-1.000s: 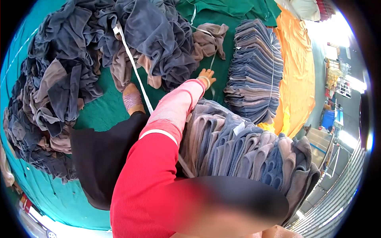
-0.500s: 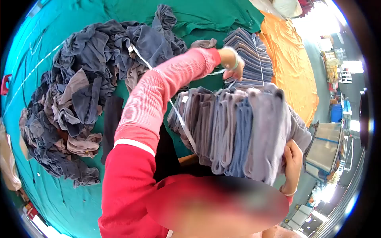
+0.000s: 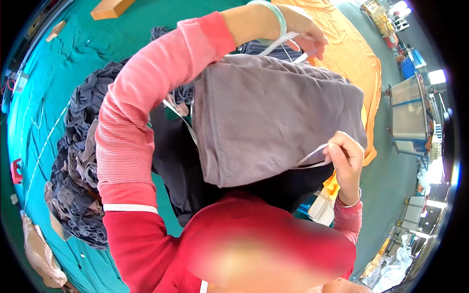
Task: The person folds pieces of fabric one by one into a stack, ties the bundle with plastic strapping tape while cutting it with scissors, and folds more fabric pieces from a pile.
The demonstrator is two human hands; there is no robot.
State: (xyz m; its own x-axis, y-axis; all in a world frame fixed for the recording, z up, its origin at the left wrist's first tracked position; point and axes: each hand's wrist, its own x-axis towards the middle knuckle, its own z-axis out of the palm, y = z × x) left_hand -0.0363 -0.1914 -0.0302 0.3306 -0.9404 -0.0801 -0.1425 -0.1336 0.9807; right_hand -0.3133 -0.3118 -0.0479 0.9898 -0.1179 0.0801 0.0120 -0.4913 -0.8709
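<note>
A thick stack of folded grey-brown cloths (image 3: 278,117) lies before me, its broad top face toward me. My left hand (image 3: 305,36) is above the far side of the stack, its fingers closed on a white strap (image 3: 278,45). A pale green bangle (image 3: 279,19) circles that wrist. At the near right corner, my right hand (image 3: 346,155) pinches another length of white strap (image 3: 312,155) that comes from under the stack. More of the strap runs down the stack's left side. The underside of the stack is hidden.
A heap of loose dark grey cloths (image 3: 78,195) lies on the green sheet (image 3: 39,132) to the left. Behind the stack, folded cloths (image 3: 266,50) show partly beside an orange sheet (image 3: 369,73). A wheeled cart (image 3: 409,112) stands at the right.
The stack has turned so its broad face is toward me. My left hand has moved up and right with the strap. My right hand has left the stack's side and now pinches strap.
</note>
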